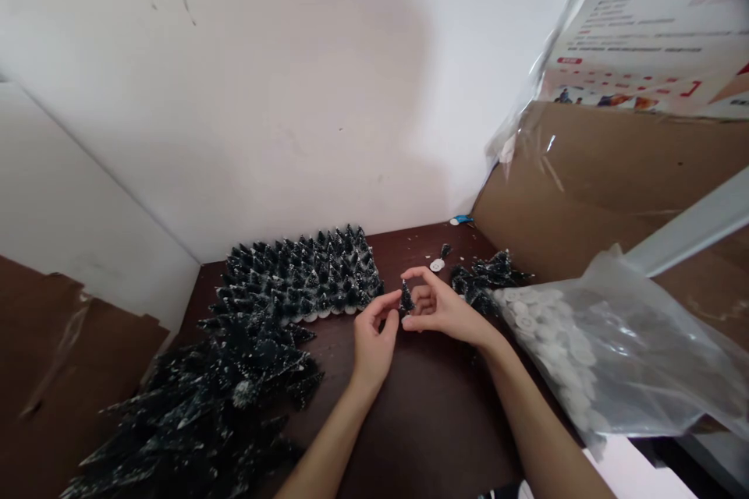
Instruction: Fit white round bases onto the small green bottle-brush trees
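Note:
A miniature Christmas tree (406, 299), dark green with white flecks, stands upright between my two hands above the brown table. My left hand (373, 339) pinches it from the left with thumb and index finger. From the right, my right hand (443, 310) curls around it, thumb by the base and index finger near the tip. Rows of finished-looking little trees on white bases (310, 281) are packed close together beyond my left hand. Past my right hand, a small tree lies by a white round base (436, 265).
Loose frosted tree tops (216, 398) are heaped at the left, with a smaller pile (488, 277) at the right. A clear plastic bag (632, 351) of white round bases lies at the right. Cardboard (632, 179) and a white wall (292, 93) enclose the table (433, 421).

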### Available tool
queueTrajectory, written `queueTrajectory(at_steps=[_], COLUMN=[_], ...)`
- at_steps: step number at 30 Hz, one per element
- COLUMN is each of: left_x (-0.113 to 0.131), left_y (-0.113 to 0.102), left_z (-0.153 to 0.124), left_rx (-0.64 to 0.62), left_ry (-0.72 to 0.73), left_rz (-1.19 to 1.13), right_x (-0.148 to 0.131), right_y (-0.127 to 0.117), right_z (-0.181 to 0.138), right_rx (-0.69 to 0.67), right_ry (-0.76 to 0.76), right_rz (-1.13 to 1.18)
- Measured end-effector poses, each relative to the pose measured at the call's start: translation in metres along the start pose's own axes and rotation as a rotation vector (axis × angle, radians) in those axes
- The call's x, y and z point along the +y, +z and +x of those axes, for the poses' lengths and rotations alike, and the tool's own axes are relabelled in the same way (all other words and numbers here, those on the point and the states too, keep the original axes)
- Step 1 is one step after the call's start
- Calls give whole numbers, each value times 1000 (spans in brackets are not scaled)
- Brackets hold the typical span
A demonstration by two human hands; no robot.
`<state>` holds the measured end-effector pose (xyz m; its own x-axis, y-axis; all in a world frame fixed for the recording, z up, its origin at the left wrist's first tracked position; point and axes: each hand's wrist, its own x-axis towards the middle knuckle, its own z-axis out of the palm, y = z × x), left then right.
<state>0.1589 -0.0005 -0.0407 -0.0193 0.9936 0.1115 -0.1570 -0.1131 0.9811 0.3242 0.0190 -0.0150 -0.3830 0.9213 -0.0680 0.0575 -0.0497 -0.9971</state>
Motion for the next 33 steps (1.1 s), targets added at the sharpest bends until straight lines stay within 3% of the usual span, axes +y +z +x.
queueTrajectory(at_steps=[6, 12, 17, 23, 33], left_x=[7, 11, 14, 16, 19], left_y=[0, 4, 5, 6, 6], left_z=[-6, -13, -17, -18, -17], left_rx=[-23, -128, -270, -415, -450], left_ry=[160, 101, 165, 198, 228], left_rz=[173, 178, 278, 324, 320], right_x=[-2, -26, -39, -11, 4], right_y=[-7, -15, -15, -6, 5], right_z=[-3, 25, 86, 149, 159], right_rx=[31, 449, 418, 510, 502], right_ry=[-61, -274, -311, -154, -89], right_rz=[-17, -63, -446, -837, -917])
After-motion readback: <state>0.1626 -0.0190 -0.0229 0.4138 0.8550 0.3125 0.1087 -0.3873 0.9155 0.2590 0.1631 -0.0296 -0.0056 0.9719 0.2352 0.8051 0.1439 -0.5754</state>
